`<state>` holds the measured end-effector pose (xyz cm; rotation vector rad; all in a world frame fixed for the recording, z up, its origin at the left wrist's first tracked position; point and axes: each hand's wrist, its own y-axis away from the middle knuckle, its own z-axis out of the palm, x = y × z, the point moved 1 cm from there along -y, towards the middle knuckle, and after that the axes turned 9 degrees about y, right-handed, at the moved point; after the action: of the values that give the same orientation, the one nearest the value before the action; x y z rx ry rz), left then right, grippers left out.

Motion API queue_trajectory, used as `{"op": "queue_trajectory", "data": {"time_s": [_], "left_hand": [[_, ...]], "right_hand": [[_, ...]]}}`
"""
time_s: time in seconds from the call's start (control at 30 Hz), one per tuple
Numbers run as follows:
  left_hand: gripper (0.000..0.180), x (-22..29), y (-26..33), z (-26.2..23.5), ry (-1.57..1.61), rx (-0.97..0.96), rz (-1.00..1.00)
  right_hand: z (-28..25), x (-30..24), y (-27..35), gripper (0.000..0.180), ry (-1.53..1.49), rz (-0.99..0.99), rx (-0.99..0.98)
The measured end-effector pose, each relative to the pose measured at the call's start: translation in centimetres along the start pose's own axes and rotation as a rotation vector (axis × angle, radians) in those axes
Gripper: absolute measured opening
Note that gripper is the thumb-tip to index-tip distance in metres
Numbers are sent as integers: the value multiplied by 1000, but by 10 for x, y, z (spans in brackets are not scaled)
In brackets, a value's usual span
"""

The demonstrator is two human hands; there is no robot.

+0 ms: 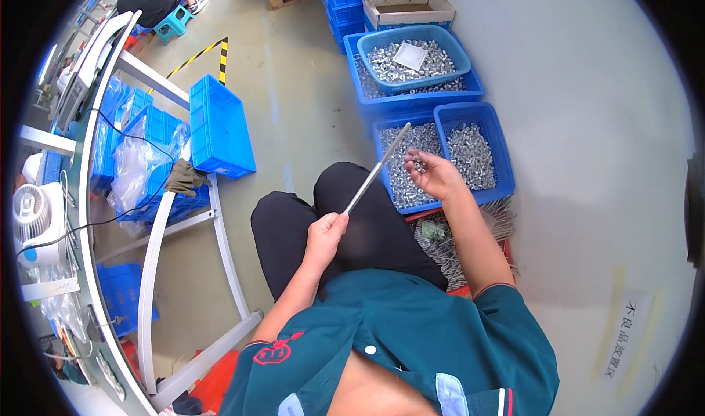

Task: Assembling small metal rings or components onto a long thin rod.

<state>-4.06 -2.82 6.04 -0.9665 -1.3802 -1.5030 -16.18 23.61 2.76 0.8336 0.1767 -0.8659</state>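
Now we've got rod and nuts up.
Left hand [325,229] pinches the rod [377,170]; right hand [433,174] cups small nuts [417,160] over blue bins [476,152].

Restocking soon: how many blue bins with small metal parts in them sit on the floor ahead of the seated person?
4. A basket stacked in a larger bin farthest away; two nearer bins side by side, one behind the rod, one beyond the right hand. Others may be hidden.

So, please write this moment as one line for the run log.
left hand: holds rod at its low end | right hand: holds small metal parts near rod tip | below: blue bins of parts
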Motion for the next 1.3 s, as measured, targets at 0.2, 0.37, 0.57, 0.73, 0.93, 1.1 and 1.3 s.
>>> {"op": "queue_trajectory", "data": {"time_s": [0.2, 0.37, 0.57, 0.73, 0.93, 1.1, 1.3], "left_hand": [[34, 5, 1, 4, 1, -22, 16], [34, 3, 1, 3, -27, -19, 31], [35, -4, 2, 2, -86, -24, 76], [34, -6, 2, 1, -131, -35, 82], [36, -7, 1, 4, -102, -31, 134], [35, -9, 2, 1, -113, -22, 138], [34, -1, 2, 3, -16, -27, 85]], "right_hand": [[5, -10, 9, 20, 23, -88, -195], [14, -15, 14, 19, -43, -100, -231], [28, -26, 22, 15, -65, -111, -185], [39, -30, 23, 22, -180, -43, -265], [44, -32, 21, 18, -134, -21, -316], [54, -44, 29, 16, 230, -74, -138], [64, -24, 41, 22, 544, -109, -226]]}}
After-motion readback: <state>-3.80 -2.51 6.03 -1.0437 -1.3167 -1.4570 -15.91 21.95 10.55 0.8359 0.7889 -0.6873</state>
